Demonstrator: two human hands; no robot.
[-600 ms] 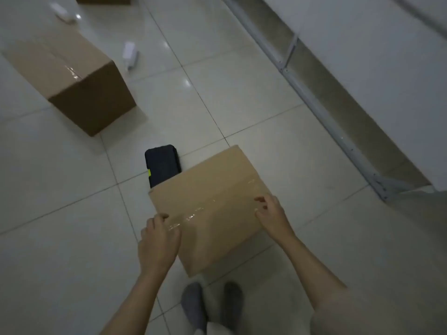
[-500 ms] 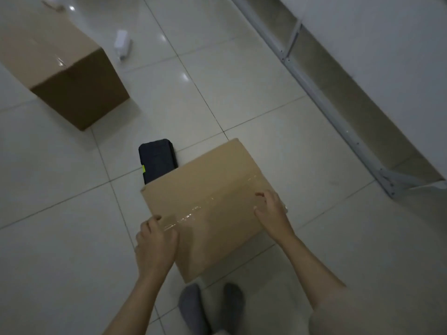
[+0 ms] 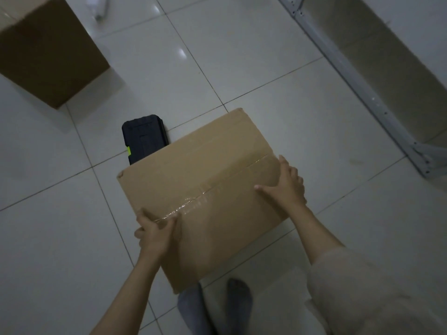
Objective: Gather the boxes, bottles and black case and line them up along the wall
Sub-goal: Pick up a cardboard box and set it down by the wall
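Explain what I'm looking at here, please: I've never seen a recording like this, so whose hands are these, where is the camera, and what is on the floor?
There is no machine here. A person wears a camera on the head, so the single picture looks down past their own arms to their socked feet. Both hands grip a taped cardboard box: the left hand on its near left edge, the right hand on its right edge. Whether the box is lifted off the tile floor cannot be told. Behind it lies a black case, partly hidden by the box. A second cardboard box stands at upper left, with a white bottle beyond it. A metal shelf frame runs along the right.
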